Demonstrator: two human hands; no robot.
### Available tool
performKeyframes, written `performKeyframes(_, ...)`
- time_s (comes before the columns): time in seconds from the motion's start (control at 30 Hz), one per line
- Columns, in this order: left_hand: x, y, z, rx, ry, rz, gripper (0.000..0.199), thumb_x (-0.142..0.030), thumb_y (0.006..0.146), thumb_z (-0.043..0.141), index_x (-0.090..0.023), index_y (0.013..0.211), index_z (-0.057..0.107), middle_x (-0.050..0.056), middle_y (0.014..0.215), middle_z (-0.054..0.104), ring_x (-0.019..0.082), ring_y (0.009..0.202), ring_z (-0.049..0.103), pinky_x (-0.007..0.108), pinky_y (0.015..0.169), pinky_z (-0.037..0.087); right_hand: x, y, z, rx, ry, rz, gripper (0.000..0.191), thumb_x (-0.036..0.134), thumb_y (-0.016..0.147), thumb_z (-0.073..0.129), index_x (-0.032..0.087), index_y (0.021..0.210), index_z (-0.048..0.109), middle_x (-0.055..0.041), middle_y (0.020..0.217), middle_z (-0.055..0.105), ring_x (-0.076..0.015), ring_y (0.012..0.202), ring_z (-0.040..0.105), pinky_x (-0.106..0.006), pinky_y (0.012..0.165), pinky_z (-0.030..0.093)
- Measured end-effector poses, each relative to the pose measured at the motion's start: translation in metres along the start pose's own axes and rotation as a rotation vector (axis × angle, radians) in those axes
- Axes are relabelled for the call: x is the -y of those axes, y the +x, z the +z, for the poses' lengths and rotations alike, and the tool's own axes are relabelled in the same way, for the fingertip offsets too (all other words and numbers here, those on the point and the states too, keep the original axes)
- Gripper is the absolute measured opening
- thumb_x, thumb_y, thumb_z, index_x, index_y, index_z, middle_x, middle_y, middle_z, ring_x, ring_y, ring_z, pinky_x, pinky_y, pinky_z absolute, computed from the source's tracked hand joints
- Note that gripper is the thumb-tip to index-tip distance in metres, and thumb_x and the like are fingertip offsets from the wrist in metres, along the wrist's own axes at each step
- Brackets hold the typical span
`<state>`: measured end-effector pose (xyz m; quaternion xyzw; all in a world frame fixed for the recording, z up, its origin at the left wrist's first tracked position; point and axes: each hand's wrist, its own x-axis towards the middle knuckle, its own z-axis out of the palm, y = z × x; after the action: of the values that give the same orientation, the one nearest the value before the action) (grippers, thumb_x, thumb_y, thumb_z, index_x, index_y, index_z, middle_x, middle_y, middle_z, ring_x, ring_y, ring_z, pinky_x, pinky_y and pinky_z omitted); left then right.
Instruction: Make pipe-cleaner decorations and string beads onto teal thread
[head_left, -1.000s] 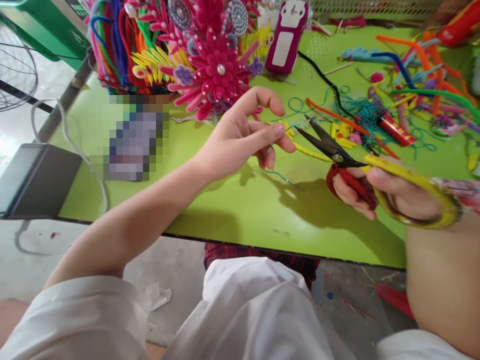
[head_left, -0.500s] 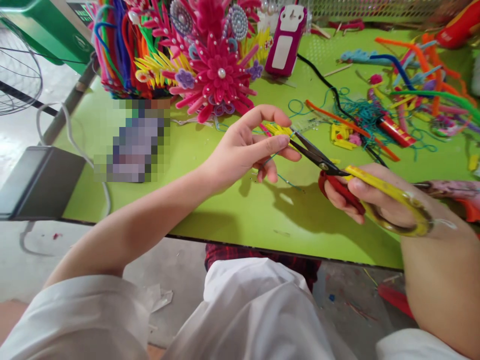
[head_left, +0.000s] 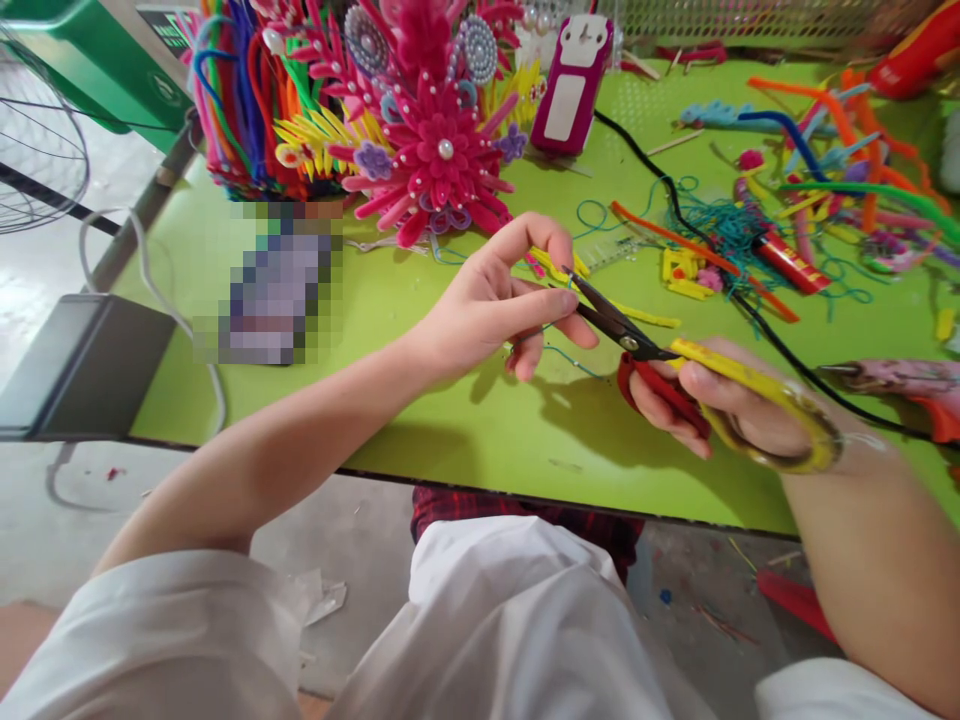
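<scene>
Scissors (head_left: 628, 343) with black blades and red and yellow handles are in my right hand (head_left: 739, 400), fingers through the loops. The blades are parted, and their tips reach the fingertips of my left hand (head_left: 502, 305). A thin teal thread (head_left: 571, 360) with tiny beads runs from my left hand, pinched between thumb and fingers, and trails below it. Just behind the blades, yellow fuzzy strips (head_left: 649, 318) lie on the green table (head_left: 480, 430).
A pink flower decoration (head_left: 442, 150) stands at the back, beside bundled pipe cleaners (head_left: 247, 110) and a purple device (head_left: 570, 85). Tangled teal thread (head_left: 701, 215) and a red tube (head_left: 791, 262) lie right. A glue gun (head_left: 892, 380) rests at the right edge. A blurred phone-like object (head_left: 277, 295) lies left.
My right hand and the scissors have moved slightly left. My left hand has shifted a little left too, and more of the yellow strips and the glue gun shows.
</scene>
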<state>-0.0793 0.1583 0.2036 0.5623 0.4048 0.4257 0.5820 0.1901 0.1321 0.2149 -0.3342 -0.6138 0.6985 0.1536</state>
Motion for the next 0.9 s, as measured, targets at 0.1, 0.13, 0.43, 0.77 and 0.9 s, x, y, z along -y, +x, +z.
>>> performKeyframes(0.1,0.001,0.001,-0.002,0.034,-0.008,0.0,0.033,-0.04,0.088,0.084,-0.026,0.102,0.058,-0.005,0.084,0.073,0.012,0.059,0.076,0.015,0.039,0.043,-0.002,0.0,-0.002,0.014,0.018,-0.015,0.062,0.072,0.1,0.056,0.017,0.071,0.056,0.0034,0.058,0.047,-0.006,0.04,0.041,-0.02,0.036,0.031)
performKeyframes(0.13,0.001,0.001,-0.002,0.062,-0.017,-0.006,0.034,-0.041,0.088,0.084,-0.026,0.102,0.058,-0.005,0.083,0.073,0.011,0.056,0.074,0.015,0.038,0.043,-0.002,0.0,-0.002,0.023,0.021,-0.016,0.062,0.071,0.101,0.055,0.017,0.071,0.057,0.0035,0.058,0.047,-0.0057,0.041,0.041,-0.019,0.037,0.031)
performKeyframes(0.43,0.0,0.002,-0.003,0.183,-0.102,-0.043,0.041,-0.054,0.085,0.085,-0.021,0.101,0.067,-0.001,0.082,0.077,0.009,0.046,0.067,0.016,0.037,0.043,-0.004,-0.001,-0.002,0.023,-0.022,-0.043,0.065,0.077,0.097,0.057,0.016,0.074,0.054,0.003,0.063,0.046,-0.005,0.044,0.044,-0.02,0.04,0.026)
performKeyframes(0.77,-0.008,0.002,-0.002,0.198,-0.154,-0.074,0.047,-0.058,0.076,0.091,-0.019,0.096,0.074,0.001,0.088,0.081,0.009,0.047,0.068,0.018,0.04,0.047,-0.004,0.002,0.008,0.007,0.051,-0.114,0.06,0.07,0.1,0.058,0.016,0.074,0.054,0.003,0.062,0.046,-0.0047,0.043,0.044,-0.02,0.038,0.027)
performKeyframes(0.9,-0.006,0.002,-0.004,0.183,-0.134,-0.079,0.047,-0.059,0.075,0.092,-0.018,0.092,0.074,0.002,0.088,0.081,0.01,0.05,0.069,0.019,0.042,0.048,-0.009,0.006,0.01,-0.03,0.053,-0.108,0.062,0.073,0.097,0.06,0.017,0.072,0.055,0.0024,0.06,0.047,-0.006,0.039,0.042,-0.021,0.033,0.026)
